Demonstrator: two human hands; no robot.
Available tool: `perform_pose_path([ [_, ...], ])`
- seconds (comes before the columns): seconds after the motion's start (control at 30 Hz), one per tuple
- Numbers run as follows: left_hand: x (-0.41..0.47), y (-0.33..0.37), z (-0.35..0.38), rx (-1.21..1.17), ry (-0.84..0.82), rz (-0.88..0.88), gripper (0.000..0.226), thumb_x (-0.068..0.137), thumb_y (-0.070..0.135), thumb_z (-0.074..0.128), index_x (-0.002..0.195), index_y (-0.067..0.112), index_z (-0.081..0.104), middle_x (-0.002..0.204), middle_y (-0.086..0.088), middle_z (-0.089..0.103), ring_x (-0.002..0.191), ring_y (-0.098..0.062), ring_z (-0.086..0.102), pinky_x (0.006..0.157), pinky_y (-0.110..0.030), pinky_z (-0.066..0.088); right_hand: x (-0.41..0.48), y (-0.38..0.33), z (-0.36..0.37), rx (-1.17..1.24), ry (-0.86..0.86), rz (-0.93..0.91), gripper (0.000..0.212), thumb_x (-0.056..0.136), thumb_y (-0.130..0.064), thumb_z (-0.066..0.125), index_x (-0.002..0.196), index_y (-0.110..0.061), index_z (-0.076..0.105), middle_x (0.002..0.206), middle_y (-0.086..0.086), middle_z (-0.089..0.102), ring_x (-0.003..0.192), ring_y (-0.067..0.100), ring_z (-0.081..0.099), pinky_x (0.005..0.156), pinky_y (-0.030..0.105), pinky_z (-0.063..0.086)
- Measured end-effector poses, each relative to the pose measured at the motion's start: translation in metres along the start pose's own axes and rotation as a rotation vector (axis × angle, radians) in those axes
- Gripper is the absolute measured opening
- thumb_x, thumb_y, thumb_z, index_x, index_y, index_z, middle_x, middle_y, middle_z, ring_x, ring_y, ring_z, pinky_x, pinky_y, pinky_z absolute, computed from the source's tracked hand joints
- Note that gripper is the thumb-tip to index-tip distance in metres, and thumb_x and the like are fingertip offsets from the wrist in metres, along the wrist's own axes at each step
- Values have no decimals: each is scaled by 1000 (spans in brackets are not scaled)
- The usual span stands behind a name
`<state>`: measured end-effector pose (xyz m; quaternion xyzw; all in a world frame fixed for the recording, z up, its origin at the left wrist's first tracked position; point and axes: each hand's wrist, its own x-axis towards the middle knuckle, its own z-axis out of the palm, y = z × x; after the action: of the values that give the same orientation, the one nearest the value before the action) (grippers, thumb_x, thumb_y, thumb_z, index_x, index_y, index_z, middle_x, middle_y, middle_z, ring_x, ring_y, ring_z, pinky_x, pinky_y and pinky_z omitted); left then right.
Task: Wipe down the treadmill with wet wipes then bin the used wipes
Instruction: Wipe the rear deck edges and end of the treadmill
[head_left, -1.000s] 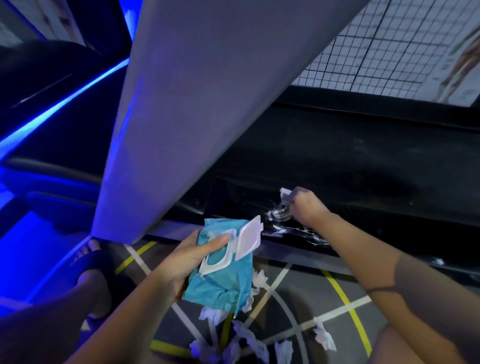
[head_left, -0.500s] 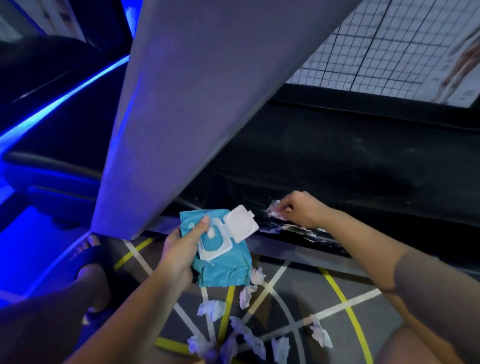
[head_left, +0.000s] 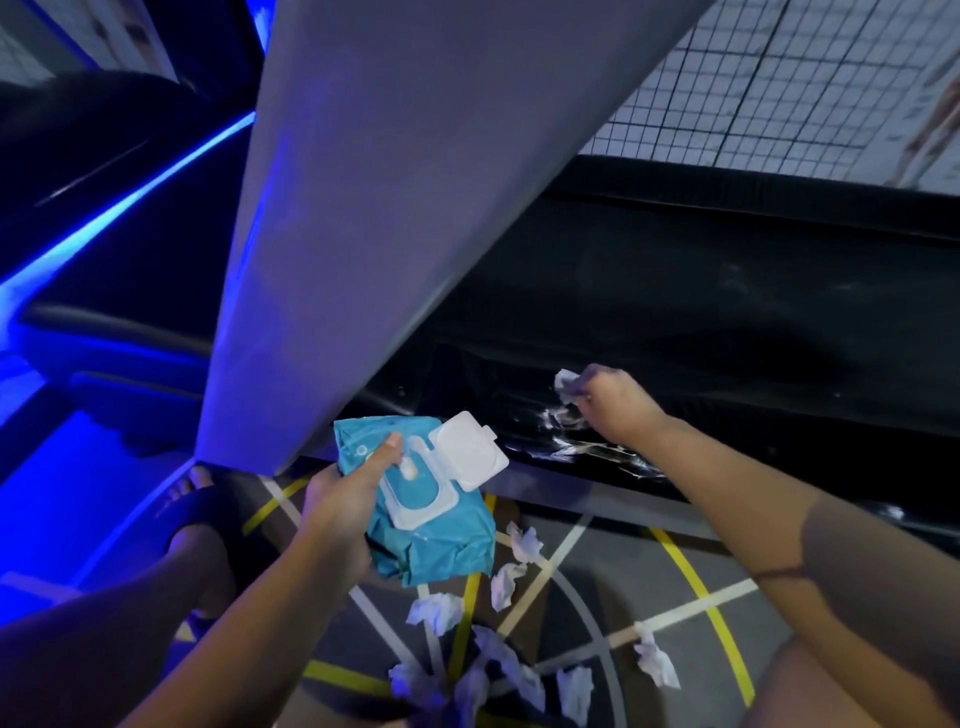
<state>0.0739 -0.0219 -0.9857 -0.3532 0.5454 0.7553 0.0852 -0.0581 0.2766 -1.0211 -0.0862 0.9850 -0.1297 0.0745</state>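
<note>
The treadmill (head_left: 727, 312) fills the upper half of the view, its black side panel running across to the right, with a broad grey post (head_left: 389, 208) slanting up from its near edge. Below it lies a dark floor (head_left: 597, 597) marked with yellow and white lines. At the left a foot in a black sandal (head_left: 208, 514) stands on the floor. The left hand (head_left: 343, 504) grips a teal pack of wet wipes (head_left: 431, 540) above the floor, thumb laid across the top beside the white lid (head_left: 470, 449), which is flipped up. The right hand (head_left: 618, 405) is curled round a crumpled white wipe (head_left: 566, 384) and holds it against the treadmill's black panel, just above shiny wet streaks (head_left: 571, 441). Several balled-up used wipes (head_left: 436, 613) lie scattered on the floor beneath the pack.
</note>
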Motion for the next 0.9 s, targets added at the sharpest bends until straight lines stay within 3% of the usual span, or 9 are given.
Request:
perform_pose_path([
  [0.2, -2, -2, 8, 4, -41, 32, 35, 91, 28, 82, 115, 4, 75, 102, -17, 80, 92, -38, 79, 92, -61, 60, -19, -18, 1, 65, -57, -240, 16, 92, -8, 64, 98, -16, 77, 101, 3, 64, 95, 26, 64, 90, 37, 50],
  [0.33, -4, -2, 3, 23, -18, 46, 32, 90, 28, 83, 112, 6, 76, 97, -14, 81, 87, -35, 80, 88, -56, 62, -20, -23, -22, 164, -234, -183, 9, 93, -21, 70, 96, -20, 79, 93, -15, 69, 83, -3, 65, 74, 5, 42],
  [0.4, -2, -1, -2, 25, -6, 47, 32, 90, 29, 84, 112, 7, 76, 97, -14, 81, 86, -35, 80, 87, -57, 62, -14, -22, -37, 417, -234, -63, 9, 93, -17, 70, 96, -16, 78, 88, -9, 74, 71, -7, 65, 67, 5, 46],
  [0.5, 5, -1, -11, 27, 16, 34, 37, 88, 32, 86, 114, 9, 75, 100, -14, 81, 89, -38, 79, 89, -64, 60, -4, -20, -49, 999, -37, 155, 12, 96, 3, 61, 94, -2, 72, 83, 10, 70, 70, 14, 68, 67, 25, 60],
  [0.57, 10, -2, -16, 34, 44, 35, 38, 86, 33, 87, 113, 10, 75, 101, -15, 81, 90, -40, 79, 89, -66, 59, 1, -22, -45, 1189, -58, 222, 13, 96, 7, 58, 99, 3, 70, 88, 16, 69, 73, 20, 68, 68, 28, 62],
  [0.63, 14, -4, -18, 49, 56, 39, 39, 85, 34, 88, 112, 10, 76, 102, -16, 80, 91, -41, 78, 89, -67, 59, 4, -25, -30, 979, -76, 181, 16, 95, 6, 60, 105, 2, 70, 91, 15, 69, 69, 16, 68, 63, 21, 59],
  [0.73, 15, -5, -15, 58, 45, 34, 38, 87, 33, 86, 114, 8, 75, 102, -17, 80, 90, -41, 78, 88, -67, 59, 12, -22, -5, 325, 12, -34, 13, 92, -10, 66, 98, -15, 77, 91, 5, 74, 76, 14, 67, 69, 17, 51],
  [0.83, 12, -4, -7, 53, 9, 41, 34, 91, 30, 83, 113, 6, 74, 100, -18, 80, 90, -41, 79, 88, -66, 60, 13, -17, 10, 185, 58, -94, 20, 90, -14, 63, 96, -25, 78, 99, -3, 69, 91, 13, 63, 83, 32, 53],
  [0.9, 10, -3, -1, 54, 14, 63, 31, 92, 29, 82, 111, 6, 75, 97, -17, 81, 88, -39, 79, 87, -62, 61, 12, -18, 16, 175, 67, -106, 29, 89, -12, 61, 100, -32, 79, 105, -5, 63, 97, 11, 58, 87, 30, 51],
])
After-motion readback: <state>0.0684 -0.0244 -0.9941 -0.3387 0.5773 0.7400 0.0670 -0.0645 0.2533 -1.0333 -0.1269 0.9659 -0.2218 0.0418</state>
